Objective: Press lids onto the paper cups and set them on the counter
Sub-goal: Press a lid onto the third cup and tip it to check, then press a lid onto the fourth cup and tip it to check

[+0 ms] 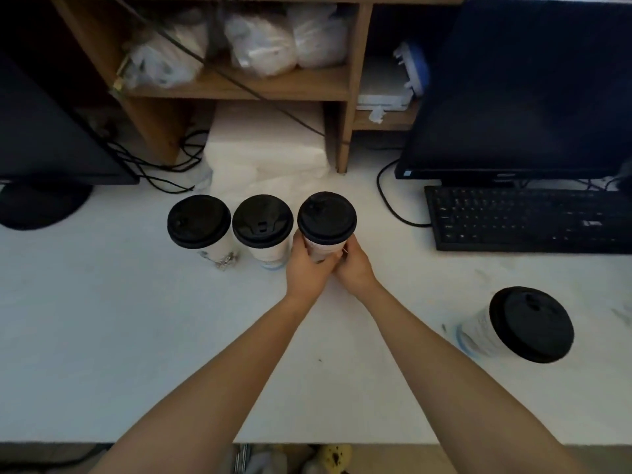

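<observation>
Three white paper cups with black lids stand in a row on the white counter (102, 319): a left cup (199, 222), a middle cup (262, 222) and a right cup (326, 218). My left hand (306, 265) and my right hand (354, 265) both wrap around the lower body of the right cup, which sits beside the middle cup. A fourth lidded cup (519, 325) stands alone on the counter at the near right, well apart from my hands.
A black keyboard (526, 218) and a dark monitor (519, 90) are at the right. Another dark screen (44, 131) and its base are at the left. Behind the cups lie white plastic bags (266, 155), cables and a wooden shelf unit (349, 83).
</observation>
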A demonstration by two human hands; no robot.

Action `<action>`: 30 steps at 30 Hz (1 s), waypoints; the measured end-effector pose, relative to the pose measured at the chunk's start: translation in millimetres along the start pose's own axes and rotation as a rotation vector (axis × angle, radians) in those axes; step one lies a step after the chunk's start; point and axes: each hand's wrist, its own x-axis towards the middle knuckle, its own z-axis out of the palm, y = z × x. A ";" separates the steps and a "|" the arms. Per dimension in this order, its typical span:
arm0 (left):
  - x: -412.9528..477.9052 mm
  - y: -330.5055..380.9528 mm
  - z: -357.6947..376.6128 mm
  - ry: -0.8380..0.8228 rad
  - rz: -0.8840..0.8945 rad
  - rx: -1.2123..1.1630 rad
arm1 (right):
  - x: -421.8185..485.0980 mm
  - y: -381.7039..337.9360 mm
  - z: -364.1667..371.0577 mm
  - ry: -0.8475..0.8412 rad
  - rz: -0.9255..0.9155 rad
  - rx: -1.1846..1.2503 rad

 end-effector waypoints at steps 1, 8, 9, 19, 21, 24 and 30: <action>0.3 -0.7 0.0 -0.005 -0.002 0.005 | -0.1 -1.2 -0.7 -0.008 0.007 0.010; -2.0 2.4 -11.2 -0.113 -0.110 0.070 | 0.8 -15.9 -24.1 -0.218 0.104 -0.139; -3.5 0.3 -14.8 -0.116 -0.164 0.089 | 0.7 -17.1 -29.1 -0.231 0.132 -0.174; -37.9 18.9 -2.8 -0.445 -0.261 0.212 | -74.5 -15.1 -88.6 -0.092 0.392 -0.121; -39.3 30.4 15.2 -0.554 -0.166 0.278 | -100.6 -10.8 -103.7 -0.070 0.446 -0.094; -40.0 39.9 45.3 -0.688 -0.036 0.398 | -137.0 -4.1 -126.3 -0.081 0.533 -0.115; -56.4 59.2 94.4 -0.984 0.085 0.499 | -176.7 9.3 -176.4 -0.063 0.628 -0.228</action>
